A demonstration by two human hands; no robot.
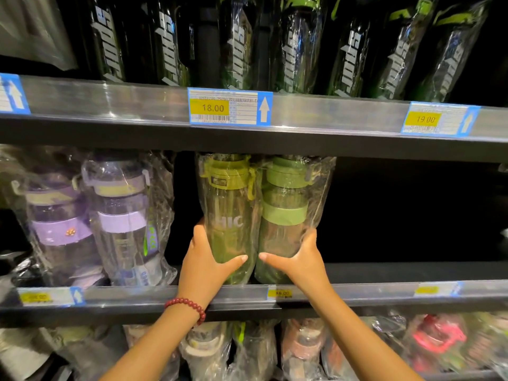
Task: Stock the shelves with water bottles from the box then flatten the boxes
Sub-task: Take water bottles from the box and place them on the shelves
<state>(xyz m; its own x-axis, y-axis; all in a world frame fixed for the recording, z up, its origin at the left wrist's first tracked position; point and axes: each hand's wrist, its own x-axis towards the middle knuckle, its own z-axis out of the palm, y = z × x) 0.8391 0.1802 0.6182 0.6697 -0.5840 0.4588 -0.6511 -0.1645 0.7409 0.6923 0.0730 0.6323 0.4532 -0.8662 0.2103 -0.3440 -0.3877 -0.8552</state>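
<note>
Left hand [204, 259] and right hand [299, 258] each grip a wrapped green bottle [228, 215], seemingly steadying both upright on the shelf [357, 294].

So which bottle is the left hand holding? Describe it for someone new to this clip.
Find the middle shelf, below the 18.00 price tag. Two green bottles stand together there; the left hand holds the left bottle, the one printed with white letters, unlike its plain neighbour.

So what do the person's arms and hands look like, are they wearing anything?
Both arms are bare, with no sleeves showing and no gloves on the hands. The left hand has a bracelet of round dark red beads around its wrist. The right hand has nothing on it: no ring, watch or band that I can see.
</note>
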